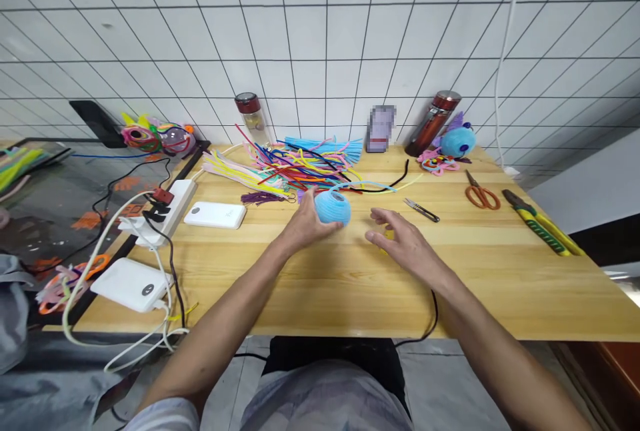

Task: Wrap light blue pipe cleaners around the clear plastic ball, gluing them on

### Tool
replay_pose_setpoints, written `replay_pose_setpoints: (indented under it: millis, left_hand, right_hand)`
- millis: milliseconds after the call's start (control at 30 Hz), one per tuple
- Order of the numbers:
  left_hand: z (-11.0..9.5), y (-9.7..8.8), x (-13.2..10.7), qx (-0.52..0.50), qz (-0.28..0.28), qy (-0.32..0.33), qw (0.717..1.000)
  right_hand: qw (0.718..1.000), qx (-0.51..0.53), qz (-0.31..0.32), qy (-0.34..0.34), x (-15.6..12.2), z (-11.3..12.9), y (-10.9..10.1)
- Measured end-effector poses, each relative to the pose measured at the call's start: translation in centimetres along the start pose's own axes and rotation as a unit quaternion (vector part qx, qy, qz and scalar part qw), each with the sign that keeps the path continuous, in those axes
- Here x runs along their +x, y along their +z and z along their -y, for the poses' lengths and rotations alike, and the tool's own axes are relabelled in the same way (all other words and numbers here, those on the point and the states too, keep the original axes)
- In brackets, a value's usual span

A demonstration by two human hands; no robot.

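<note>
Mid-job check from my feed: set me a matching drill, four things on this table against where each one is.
1. blue ball
2. orange scissors
3. pliers
4. pipe cleaner pile

A. far right of the table
B. in the left hand
C. behind the ball, toward the wall
D. just left of the pliers

Pairs: 1-B; 2-D; 3-A; 4-C

1. Light blue ball [333, 207], frame centre.
2. Orange-handled scissors [481, 193], right.
3. Yellow-green striped pliers [543, 223], far right.
4. White power banks [215, 214], left.
5. Multicoloured pipe cleaners [287, 168], upper centre.
6. Pale wood-grain table [320, 284].
</note>
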State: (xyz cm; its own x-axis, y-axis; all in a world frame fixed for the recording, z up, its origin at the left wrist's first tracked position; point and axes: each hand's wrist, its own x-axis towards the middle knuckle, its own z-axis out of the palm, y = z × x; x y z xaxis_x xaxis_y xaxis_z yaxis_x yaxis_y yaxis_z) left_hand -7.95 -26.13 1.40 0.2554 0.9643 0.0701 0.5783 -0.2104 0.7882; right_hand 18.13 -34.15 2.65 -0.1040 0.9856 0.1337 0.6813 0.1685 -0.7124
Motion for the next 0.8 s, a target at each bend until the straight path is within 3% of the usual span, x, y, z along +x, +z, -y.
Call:
replay_pose_setpoints:
  millis: [167,300,400,500,600,700,800]
  left_hand:
    - [1.0,1.1,-1.0,0.001,-0.034,0.113,0.993]
    - [1.1,1.7,-0.8,-0.027,-0.115,0.166,0.979]
    - [0.3,1.2,-0.7,-0.068,-0.123,0.192,0.971]
    - [-0.7,-0.1,-0.8,-0.158,-0.05,0.179,0.97]
    - [-1.6,-1.1,-1.2,-0.262,0.024,0.112,0.958]
    - [-2.0,-1.1,-1.6,-0.297,0.009,0.052,0.953]
    - [-1.9,-0.4,-1.9,-0.312,-0.003,0.038,0.949]
  right_hand:
    - [0.993,0.091,0.046,0.051,3.4,0.7,3.4]
    - [0.983,0.176,0.048,-0.027,4.6,1.3,4.2]
    - [0.98,0.182,0.004,-0.076,5.0,2.2,3.8]
    - [0.986,0.132,-0.032,-0.102,5.2,2.7,3.3]
    - [0.988,0.065,-0.058,-0.126,5.0,2.6,3.1]
    - [0.984,0.003,-0.079,-0.161,4.5,2.3,3.2]
    - [0.978,-0.043,-0.09,-0.183,4.0,2.0,3.3]
